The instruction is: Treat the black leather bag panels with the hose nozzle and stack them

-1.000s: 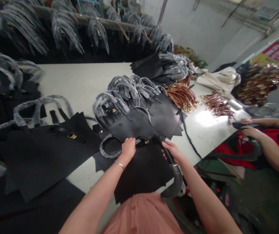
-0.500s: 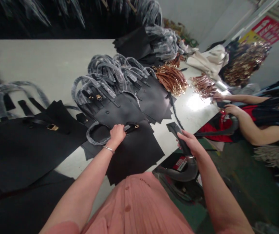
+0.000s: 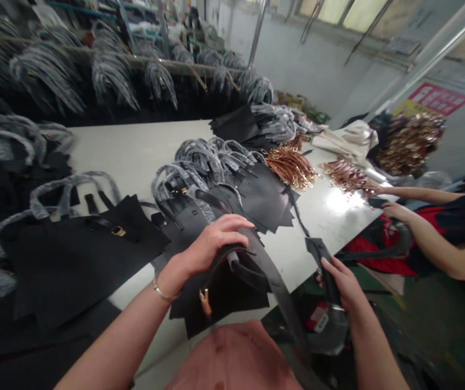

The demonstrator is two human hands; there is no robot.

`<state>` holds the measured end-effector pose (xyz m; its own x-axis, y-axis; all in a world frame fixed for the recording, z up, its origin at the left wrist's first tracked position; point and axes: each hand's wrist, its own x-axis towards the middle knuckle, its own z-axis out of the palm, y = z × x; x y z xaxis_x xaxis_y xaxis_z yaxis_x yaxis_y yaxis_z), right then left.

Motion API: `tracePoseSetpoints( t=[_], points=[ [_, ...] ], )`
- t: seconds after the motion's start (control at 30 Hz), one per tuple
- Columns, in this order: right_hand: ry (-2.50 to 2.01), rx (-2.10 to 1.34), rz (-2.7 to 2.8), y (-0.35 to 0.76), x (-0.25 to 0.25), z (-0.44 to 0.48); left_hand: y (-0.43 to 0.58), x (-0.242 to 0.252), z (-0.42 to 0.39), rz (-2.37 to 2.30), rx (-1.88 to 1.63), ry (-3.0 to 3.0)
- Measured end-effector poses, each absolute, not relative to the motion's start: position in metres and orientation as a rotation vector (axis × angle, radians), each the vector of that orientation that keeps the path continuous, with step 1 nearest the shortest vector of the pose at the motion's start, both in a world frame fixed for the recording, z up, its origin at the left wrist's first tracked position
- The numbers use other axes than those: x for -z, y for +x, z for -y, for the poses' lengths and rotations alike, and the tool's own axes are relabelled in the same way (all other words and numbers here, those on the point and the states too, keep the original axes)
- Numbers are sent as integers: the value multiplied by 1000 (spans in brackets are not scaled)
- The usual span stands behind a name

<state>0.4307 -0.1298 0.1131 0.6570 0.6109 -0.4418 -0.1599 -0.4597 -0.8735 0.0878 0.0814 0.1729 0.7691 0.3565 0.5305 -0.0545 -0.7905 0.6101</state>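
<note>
Strap of black colour is in the grasp of the person's left hand, its lower part hanging beside the pink shirt. The right hand is closed around a dark handle, with the flat end pointing upward. From where I stand, black bag pieces lie below the left hand, on the white table, near brown straps.

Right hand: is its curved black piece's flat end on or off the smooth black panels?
Off: white tabletop shows between the flat end beyond the right hand and the smooth black panels.
</note>
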Motion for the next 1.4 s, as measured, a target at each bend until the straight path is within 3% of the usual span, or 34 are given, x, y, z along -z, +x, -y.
tracePoseSetpoints(
  t=[0.2,0.37,0.63,0.93,1.4],
  points=[
    [-1869,-919,425,416,-120,126,37,-104,-123,-811,-462,2703],
    [-1935,-1069,577,382,-117,108,24,-55,-110,-1497,-337,2531],
    [-1787,-1493,853,312,-88,35,74,1,-17,-1272,-447,2412],
    [-1813,-1662,918,278,-65,-34,64,28,-16,-1220,-492,2386],
    [-1768,-1413,917,271,-70,-58,65,35,-20,-1148,-510,2297]
  ],
)
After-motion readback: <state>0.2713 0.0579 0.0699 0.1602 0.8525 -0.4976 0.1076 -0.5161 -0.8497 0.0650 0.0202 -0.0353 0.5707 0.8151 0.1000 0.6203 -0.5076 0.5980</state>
